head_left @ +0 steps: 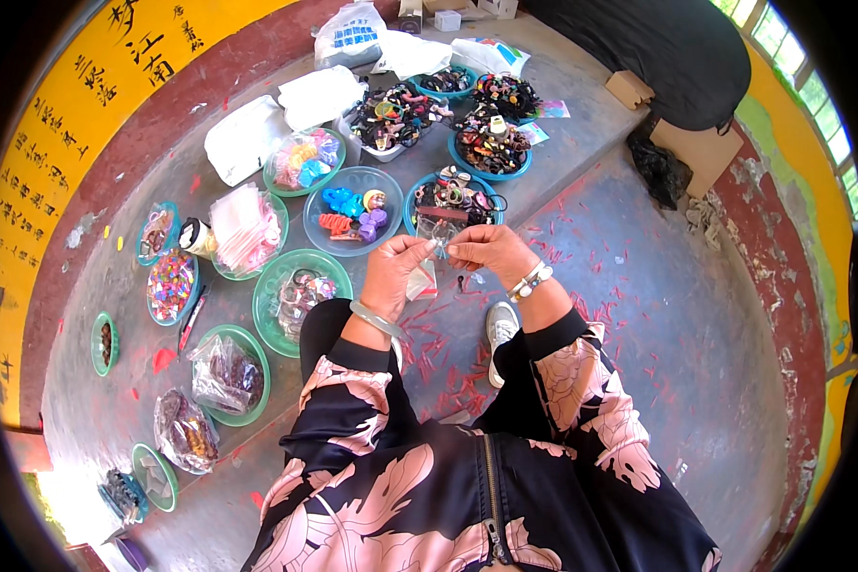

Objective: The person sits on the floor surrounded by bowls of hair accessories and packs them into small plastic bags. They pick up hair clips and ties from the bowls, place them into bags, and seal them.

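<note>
In front of me, both hands pinch a small clear plastic bag (439, 230) between thumb and fingers. My left hand (398, 271), with a pale bangle at the wrist, grips its left side. My right hand (499, 255), wearing a white bracelet, has its right side. What the bag contains is too small to make out. Just beyond my fingertips stands a blue bowl (411, 212) of dark hair ties and clips. Under my left hand shows a white and red packet (423, 282). Left of that hand, a green bowl (265, 296) holds a clear bag of small items.
A clear basin (318, 234) has colourful hair accessories in it. Further bowls, including one with pink packets (246, 229), stand to the left. Stuffed white bags (245, 138) lie farther back. Red scraps (462, 386) litter the floor around my shoes. A cardboard box (629, 90) sits back right.
</note>
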`<state>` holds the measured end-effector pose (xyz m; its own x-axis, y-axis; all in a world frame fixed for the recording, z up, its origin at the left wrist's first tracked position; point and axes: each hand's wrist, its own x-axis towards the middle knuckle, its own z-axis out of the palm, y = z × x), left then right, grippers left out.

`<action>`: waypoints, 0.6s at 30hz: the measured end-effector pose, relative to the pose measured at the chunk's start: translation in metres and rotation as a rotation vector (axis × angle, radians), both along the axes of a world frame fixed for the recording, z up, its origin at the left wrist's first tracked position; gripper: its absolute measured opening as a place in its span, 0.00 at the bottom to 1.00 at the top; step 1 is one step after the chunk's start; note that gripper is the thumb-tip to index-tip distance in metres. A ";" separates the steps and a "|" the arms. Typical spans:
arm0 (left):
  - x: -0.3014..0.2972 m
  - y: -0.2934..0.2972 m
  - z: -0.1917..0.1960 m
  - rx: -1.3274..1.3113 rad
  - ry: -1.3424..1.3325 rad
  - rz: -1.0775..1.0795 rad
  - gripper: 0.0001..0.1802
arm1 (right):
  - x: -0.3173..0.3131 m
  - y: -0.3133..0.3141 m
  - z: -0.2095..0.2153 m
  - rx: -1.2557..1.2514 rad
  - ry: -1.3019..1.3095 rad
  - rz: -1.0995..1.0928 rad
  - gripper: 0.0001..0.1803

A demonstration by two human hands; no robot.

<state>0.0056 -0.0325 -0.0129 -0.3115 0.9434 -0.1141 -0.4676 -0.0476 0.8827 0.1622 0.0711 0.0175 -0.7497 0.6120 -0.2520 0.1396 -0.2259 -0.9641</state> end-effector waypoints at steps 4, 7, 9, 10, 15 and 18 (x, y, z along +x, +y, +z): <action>0.000 0.000 -0.002 0.023 -0.017 0.080 0.07 | -0.006 -0.004 -0.001 -0.021 0.017 -0.059 0.09; 0.002 0.001 -0.001 0.015 -0.025 0.088 0.07 | -0.007 -0.006 -0.001 -0.027 0.031 -0.101 0.09; 0.003 0.001 0.000 0.016 -0.027 0.083 0.07 | -0.009 -0.007 -0.001 -0.027 0.045 -0.115 0.08; 0.003 0.000 0.002 0.024 -0.025 0.080 0.07 | -0.009 -0.008 -0.001 -0.026 0.057 -0.120 0.08; 0.006 0.001 0.004 0.050 -0.022 0.071 0.07 | -0.010 -0.009 0.002 -0.049 0.065 -0.164 0.07; 0.006 0.002 0.000 0.054 -0.038 0.054 0.07 | -0.010 -0.006 -0.002 -0.050 0.071 -0.187 0.06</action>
